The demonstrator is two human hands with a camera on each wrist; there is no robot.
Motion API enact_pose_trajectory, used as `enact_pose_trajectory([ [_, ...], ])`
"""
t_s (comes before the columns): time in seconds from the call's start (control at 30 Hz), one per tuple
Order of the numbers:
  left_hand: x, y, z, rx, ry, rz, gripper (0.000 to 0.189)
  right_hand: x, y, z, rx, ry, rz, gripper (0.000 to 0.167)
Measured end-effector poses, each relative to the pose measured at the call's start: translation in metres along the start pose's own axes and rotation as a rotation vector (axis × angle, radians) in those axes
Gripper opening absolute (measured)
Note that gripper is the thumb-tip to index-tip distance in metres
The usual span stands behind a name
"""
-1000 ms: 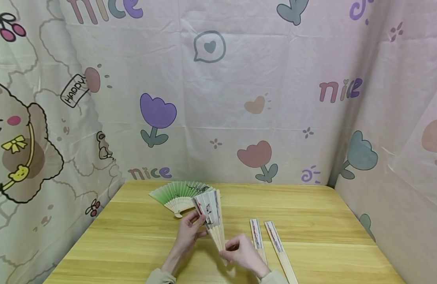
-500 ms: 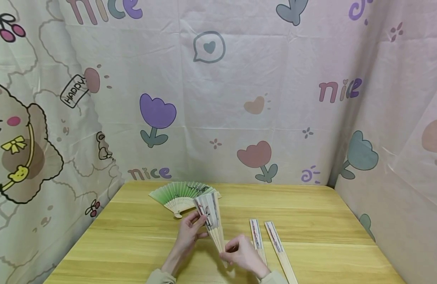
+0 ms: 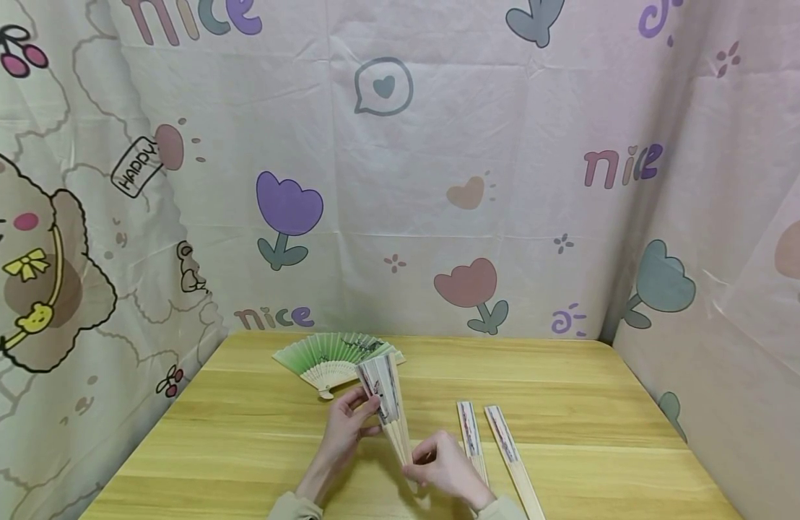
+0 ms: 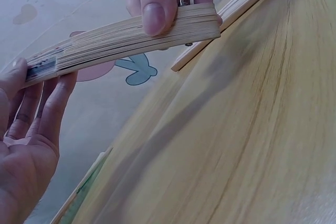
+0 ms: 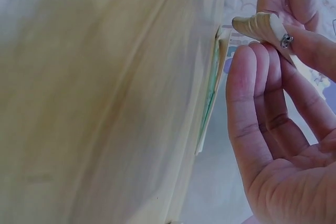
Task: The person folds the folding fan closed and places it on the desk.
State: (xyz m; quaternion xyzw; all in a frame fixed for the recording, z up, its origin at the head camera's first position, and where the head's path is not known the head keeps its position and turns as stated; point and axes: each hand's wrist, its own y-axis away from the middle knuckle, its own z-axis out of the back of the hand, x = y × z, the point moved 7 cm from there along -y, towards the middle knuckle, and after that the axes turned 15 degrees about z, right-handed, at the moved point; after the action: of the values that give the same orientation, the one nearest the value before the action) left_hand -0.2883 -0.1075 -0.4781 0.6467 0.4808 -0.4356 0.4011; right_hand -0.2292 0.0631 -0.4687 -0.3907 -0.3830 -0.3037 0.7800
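A partly spread folding fan [image 3: 385,390], pale with dark and red painting and bare wooden ribs, is held up over the table. My left hand [image 3: 343,425] grips its painted upper part, thumb on the near face and fingers behind. At the lower end my right hand [image 3: 444,466] pinches the ribs between thumb and fingers. In the left wrist view the ribs [image 4: 121,43] lie stacked close together, with the right thumb [image 4: 155,19] on them. A metal rivet [image 5: 286,41] shows at the fan's end in the right wrist view.
A green fan [image 3: 335,359] lies spread at the back left of the wooden table [image 3: 244,433]. Two closed fans, one nearer [image 3: 470,433] and one farther right [image 3: 510,455], lie beside my right hand. A printed curtain [image 3: 387,180] stands behind the table.
The held fan has narrowed a little, its painted folds drawn closer together and its top slightly lower. Both hands keep nearly the same places; the other fans have not moved.
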Motion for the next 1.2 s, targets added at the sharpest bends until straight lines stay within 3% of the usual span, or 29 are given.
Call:
enact_pose_trajectory([
  [0.3, 0.0004, -0.0001, -0.0030, -0.007, -0.043, 0.021, 0.035, -0.0021, -0.0014, 0.0030, -0.048, -0.002, -0.013, 0.008],
  [0.57, 0.0015, -0.0008, -0.0065, 0.025, -0.071, 0.043, 0.046, -0.0018, -0.0007, 0.0013, -0.030, -0.035, -0.022, 0.009],
  [0.97, 0.0013, 0.0003, -0.0075, 0.094, -0.056, 0.023, 0.017, 0.0016, -0.0003, -0.0004, 0.010, 0.014, 0.006, 0.023],
  [1.2, 0.0016, -0.0001, -0.0075, 0.049, -0.087, 0.053, 0.048, 0.0011, 0.0000, 0.0012, -0.002, 0.015, -0.002, 0.023],
])
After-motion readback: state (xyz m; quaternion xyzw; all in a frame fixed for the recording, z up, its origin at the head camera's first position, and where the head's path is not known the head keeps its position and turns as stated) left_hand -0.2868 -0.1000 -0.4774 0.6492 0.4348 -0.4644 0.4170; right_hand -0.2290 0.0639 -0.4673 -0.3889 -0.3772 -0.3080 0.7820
